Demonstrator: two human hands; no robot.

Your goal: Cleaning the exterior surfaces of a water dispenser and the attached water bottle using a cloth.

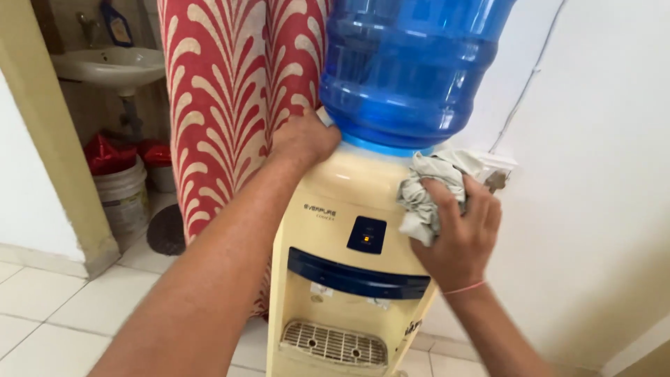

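Cream-coloured water dispenser point(342, 279) standing on a pale tiled floor point(63, 307) against a white wall point(600, 174), with a large blue water bottle point(408, 66) inverted on its top; the bottle's upper part is cut off by the frame edge. A crumpled grey-white cloth point(429, 192) is pressed against the dispenser's upper right shoulder, just below the bottle's base. The right hand point(457, 241) grips this cloth, fingers curled round it and the back of the hand toward the camera; a thin pink band circles the wrist. The left hand point(303, 139) rests on the dispenser's upper left shoulder, touching the bottle's lower edge; its fingers wrap out of sight behind the bottle, so their spread cannot be told. On the dispenser's front are a small dark panel point(367, 234) with an orange light, a dark blue band point(356, 276) and a slotted drip tray point(333, 344); the taps are hard to make out. Behind the dispenser hangs a red and cream patterned curtain point(230, 105), partly hidden by the left forearm. Beyond it, a doorway shows a white washbasin point(112, 66) and a white bucket point(124, 195) holding something red, indistinct.
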